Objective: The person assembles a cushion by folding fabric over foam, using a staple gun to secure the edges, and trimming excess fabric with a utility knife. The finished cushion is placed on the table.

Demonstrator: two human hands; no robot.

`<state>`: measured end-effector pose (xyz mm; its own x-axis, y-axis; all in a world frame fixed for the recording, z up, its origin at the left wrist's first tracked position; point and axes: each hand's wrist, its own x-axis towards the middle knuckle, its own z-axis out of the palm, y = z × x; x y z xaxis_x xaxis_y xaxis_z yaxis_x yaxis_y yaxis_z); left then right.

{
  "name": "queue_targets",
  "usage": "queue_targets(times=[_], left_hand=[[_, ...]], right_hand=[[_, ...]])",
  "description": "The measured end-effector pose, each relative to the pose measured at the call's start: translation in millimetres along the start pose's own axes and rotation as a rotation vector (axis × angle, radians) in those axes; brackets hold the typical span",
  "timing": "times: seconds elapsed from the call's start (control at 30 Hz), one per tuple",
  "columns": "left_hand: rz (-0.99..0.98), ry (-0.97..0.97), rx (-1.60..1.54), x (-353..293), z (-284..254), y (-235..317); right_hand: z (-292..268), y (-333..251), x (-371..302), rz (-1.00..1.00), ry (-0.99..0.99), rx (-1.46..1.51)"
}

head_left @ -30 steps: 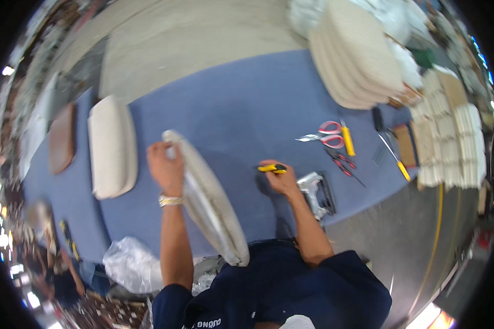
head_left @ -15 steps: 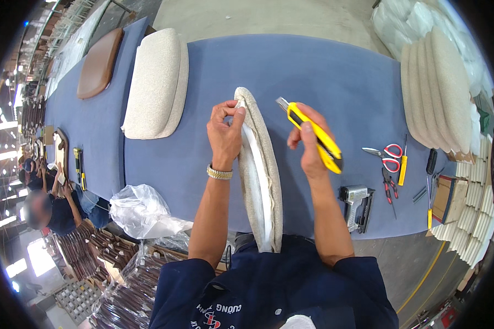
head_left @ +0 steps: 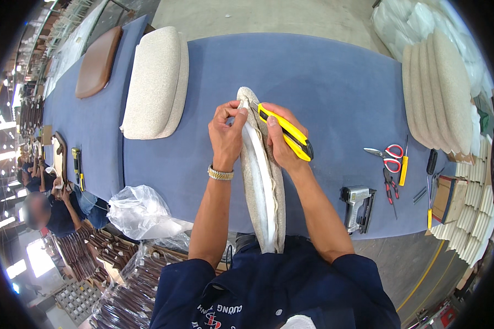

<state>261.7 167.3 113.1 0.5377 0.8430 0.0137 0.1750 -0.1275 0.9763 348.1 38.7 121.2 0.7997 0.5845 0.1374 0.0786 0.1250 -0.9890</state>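
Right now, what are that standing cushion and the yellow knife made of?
The cushion looks like beige woven fabric, nubbly and matte, with a smoother white layer showing along its edge. The knife in the right hand looks like glossy yellow plastic with black trim; its blade is too small to judge.

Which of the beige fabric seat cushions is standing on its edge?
The beige fabric seat cushion held upright between the left hand and right hand; the others lie flat or lean stacked on the blue table.

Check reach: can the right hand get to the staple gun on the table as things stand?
Probably yes, once freed. The staple gun lies on the blue table just right of the forearm, path open. But the right hand has its grip on the yellow utility knife at the cushion.
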Motion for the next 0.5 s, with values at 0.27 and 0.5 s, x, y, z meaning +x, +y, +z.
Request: queue_targets(times=[0.27,0.5], left_hand=[[0.016,-0.001,0.016,-0.2,-0.7,1.9],[0.013,0.013,0.024,0.3,-2.0,-4.6]], right_hand=[[0.7,-9.8,2.8,-0.160,-0.015,-0.184],[-10.4,-10.4,-6.0,-0.128,-0.049,-0.176]])
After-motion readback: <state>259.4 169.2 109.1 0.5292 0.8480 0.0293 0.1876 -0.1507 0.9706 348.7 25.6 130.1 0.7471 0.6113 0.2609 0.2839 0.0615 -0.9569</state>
